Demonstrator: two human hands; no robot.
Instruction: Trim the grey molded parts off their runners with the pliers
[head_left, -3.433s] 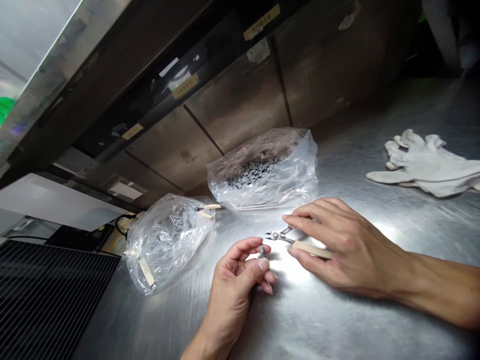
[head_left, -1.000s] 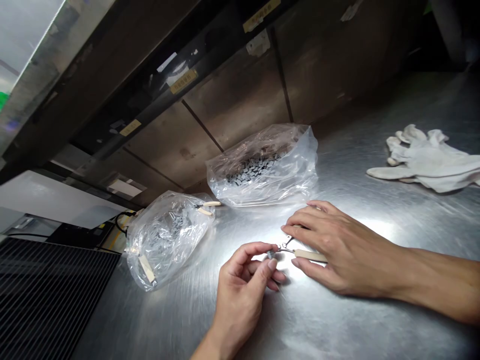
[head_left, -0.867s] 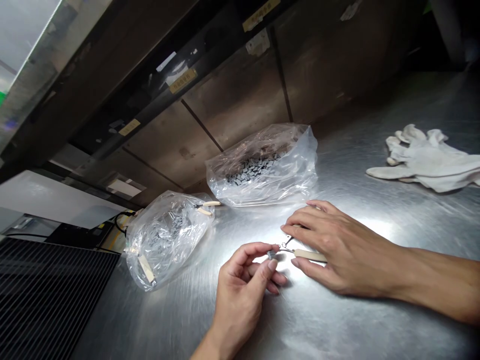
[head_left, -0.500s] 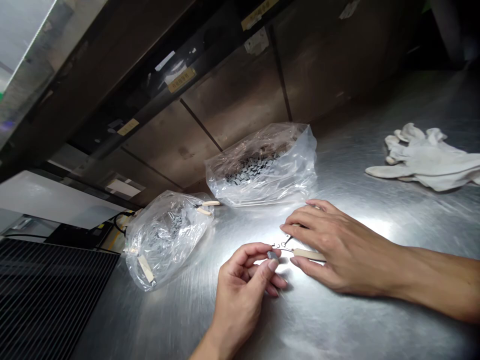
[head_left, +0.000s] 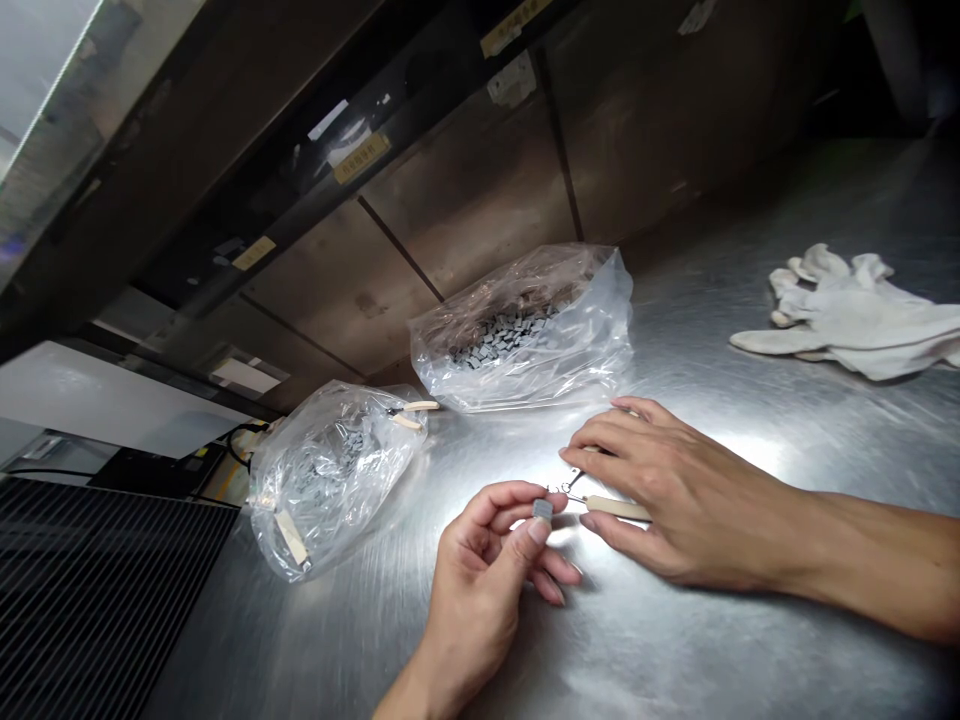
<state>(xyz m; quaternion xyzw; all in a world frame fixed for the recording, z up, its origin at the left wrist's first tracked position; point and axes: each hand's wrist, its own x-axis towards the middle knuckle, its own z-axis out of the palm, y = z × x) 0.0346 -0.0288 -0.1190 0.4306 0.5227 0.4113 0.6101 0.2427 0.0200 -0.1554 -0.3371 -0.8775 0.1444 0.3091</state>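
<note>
This looks like a workshop. The signs are a metal desk (head_left: 637, 650), bags (head_left: 525, 385) of grey parts (head_left: 499, 342), nippers (head_left: 616, 509), a glove (head_left: 862, 315) and yellow labels (head_left: 360, 158) along the dark rail (head_left: 300, 200).

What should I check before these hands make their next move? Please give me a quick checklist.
1. Grey piece held: ok, pinched by the left hand between thumb and finger.
2. Pale-handled tool in hand: ok, the right hand has it.
3. Left fingertips clear of the tool's tips: cannot tell; they are very close and the tips are hard to make out.
4. Hands gloved: not ok if gloves are needed; both are bare, and a white glove lies on the table.
5. Other pale-handled tool out of the way: ok, at the edge of a clear bag, apart from both hands.
</note>
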